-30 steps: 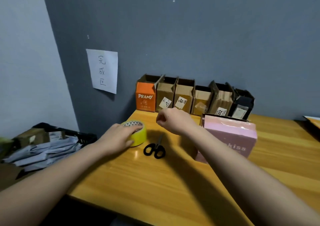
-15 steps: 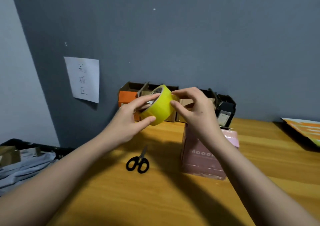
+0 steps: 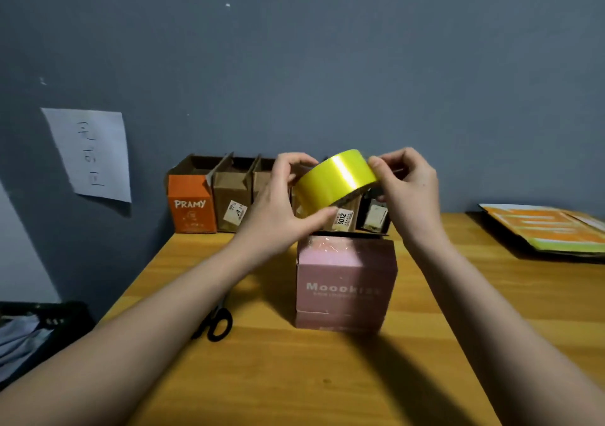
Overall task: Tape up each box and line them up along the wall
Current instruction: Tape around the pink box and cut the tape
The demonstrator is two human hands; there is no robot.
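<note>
Both hands hold a yellow tape roll (image 3: 335, 180) in the air above a pink box (image 3: 345, 281) that stands mid-table. My left hand (image 3: 278, 206) grips the roll from the left, thumb under its lower edge. My right hand (image 3: 406, 186) pinches the roll's upper right edge with curled fingers. Against the grey wall stands a row of open-topped boxes: an orange PRAMY box (image 3: 191, 206), brown cardboard boxes (image 3: 232, 203) and a black one (image 3: 375, 216), partly hidden behind my hands.
Black scissors (image 3: 216, 326) lie on the wooden table (image 3: 327, 376) left of the pink box, partly under my left forearm. A paper sign (image 3: 90, 154) hangs on the wall. A flat orange folder (image 3: 543, 229) lies at far right. A dark bin (image 3: 29, 334) sits off the table's left edge.
My left hand lifted the tape roll off the table and my right hand joined it. Both now hold it higher, over the pink box, and the view has shifted right.
</note>
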